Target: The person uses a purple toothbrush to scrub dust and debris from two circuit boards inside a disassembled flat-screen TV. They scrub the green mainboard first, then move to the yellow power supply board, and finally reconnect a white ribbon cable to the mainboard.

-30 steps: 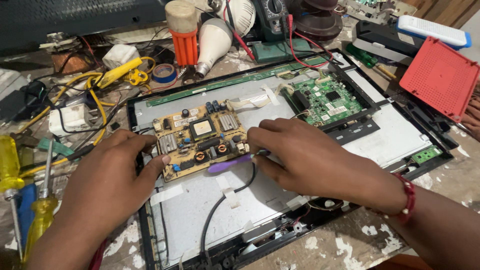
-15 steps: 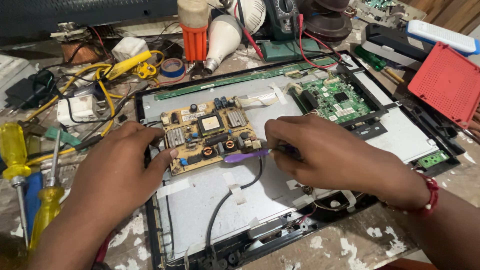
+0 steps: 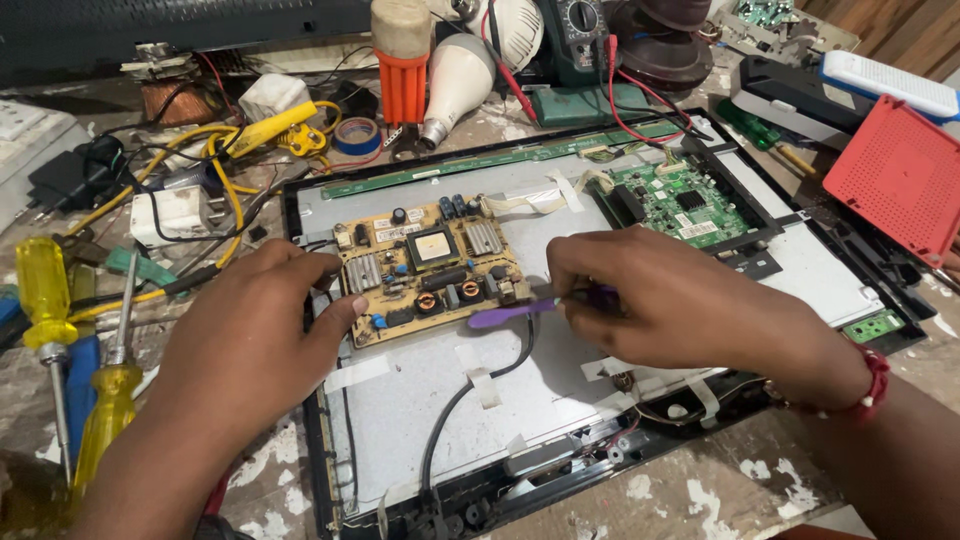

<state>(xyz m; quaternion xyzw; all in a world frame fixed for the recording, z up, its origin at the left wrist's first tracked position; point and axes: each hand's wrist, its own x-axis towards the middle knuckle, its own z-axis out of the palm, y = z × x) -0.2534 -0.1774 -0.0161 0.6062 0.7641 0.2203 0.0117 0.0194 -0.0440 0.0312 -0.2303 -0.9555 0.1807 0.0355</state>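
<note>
Purple tool tip shifted closer to tan power board since earlier frame. Yellow screwdrivers on worn, cluttered workbench; left hand open, steadying board's left edge; right hand clenched around tool; green circuit board; red tray.

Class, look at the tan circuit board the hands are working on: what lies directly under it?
Under the tan circuit board lies the panel's grey metal back plate, visible around its edges. The plate beneath the board itself is covered. The left hand hides its left edge.

Left hand flat, right hand pinching
</note>
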